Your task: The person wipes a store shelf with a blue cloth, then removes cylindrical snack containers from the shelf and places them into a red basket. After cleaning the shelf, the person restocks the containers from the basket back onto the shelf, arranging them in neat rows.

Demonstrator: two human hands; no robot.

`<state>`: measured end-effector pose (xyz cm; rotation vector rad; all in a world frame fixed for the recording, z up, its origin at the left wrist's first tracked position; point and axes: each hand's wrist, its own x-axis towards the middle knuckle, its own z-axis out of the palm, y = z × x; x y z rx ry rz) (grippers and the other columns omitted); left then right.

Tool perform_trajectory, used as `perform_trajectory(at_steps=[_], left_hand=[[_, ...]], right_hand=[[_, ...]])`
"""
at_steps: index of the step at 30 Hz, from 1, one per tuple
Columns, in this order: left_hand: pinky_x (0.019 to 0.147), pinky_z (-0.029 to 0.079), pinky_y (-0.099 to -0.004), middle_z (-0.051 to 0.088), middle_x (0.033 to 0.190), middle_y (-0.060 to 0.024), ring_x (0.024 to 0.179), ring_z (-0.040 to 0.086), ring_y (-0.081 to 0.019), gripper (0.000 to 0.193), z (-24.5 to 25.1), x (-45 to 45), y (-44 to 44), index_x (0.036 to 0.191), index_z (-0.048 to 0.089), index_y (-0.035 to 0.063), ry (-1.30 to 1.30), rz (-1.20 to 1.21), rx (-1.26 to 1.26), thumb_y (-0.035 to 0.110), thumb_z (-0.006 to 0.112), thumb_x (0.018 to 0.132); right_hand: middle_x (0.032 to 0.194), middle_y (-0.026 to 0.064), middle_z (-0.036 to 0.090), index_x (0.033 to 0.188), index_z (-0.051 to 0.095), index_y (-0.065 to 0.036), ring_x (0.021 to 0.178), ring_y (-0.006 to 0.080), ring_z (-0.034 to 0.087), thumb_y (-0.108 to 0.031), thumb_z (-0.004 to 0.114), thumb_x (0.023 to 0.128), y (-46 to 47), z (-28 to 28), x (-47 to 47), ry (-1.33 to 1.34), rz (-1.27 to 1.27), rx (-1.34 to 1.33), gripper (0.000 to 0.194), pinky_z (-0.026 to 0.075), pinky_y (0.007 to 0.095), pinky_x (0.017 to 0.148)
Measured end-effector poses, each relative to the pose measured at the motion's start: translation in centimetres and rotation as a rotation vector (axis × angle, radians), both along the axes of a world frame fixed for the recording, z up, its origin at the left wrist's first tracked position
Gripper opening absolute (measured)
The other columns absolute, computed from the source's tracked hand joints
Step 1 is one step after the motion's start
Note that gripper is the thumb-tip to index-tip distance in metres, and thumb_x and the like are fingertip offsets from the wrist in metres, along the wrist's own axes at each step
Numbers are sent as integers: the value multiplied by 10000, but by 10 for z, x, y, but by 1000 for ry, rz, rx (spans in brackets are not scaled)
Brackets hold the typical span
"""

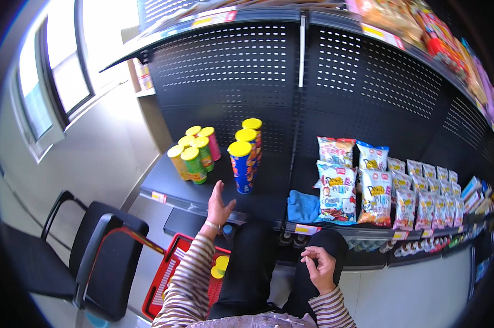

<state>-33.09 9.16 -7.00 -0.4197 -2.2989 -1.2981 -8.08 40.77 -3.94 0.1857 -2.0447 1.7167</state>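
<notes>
My left hand point(221, 206) is raised at the front edge of a black metal shelf point(267, 201), fingers apart and holding nothing. Just beyond it stands a row of blue canisters point(242, 168) with yellow lids. Left of that row, several green, yellow and pink canisters point(195, 166) with yellow lids stand upright in a cluster. My right hand point(321, 268) is over my right knee with its fingers curled and nothing visible in it. A red plastic basket point(152, 293) is on the floor under my left arm, with yellow-lidded canisters point(220, 264) inside.
Snack bags point(338, 194) stand in rows on the right shelf, beside a folded blue cloth point(303, 206). Bottles sit on a lower shelf. A black chair point(115, 262) is at the left, near the wall and window. Packaged goods point(444, 45) line the upper shelf.
</notes>
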Motion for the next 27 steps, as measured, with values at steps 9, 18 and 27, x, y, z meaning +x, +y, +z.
perform_trajectory(at_steps=[9,18,27], left_hand=[[1040,509,-457,621,1286,-223,1223,598,-431,547,-33,272,-99,1335,544,39,-241,221,-236,-6,731,823],[1070,484,-467,633,1281,-221,1228,585,-425,537,-80,404,-185,1325,552,10,-491,730,-368,60,741,825],[1156,409,-486,504,1446,-261,1347,487,-441,783,-128,397,-207,1446,439,-4,-736,738,-511,206,829,801]], right_hand=[[976,65,692,1138,648,-5,806,109,651,-57,625,1007,-7,37,-83,-79,220,-139,142,545,255,776],[1106,59,728,1328,627,-39,909,92,681,-175,623,1043,38,-11,-150,-483,186,-175,315,530,216,789],[1117,81,736,1338,627,-40,917,97,695,-206,624,1048,28,-1,-146,-466,220,-90,334,539,203,775]])
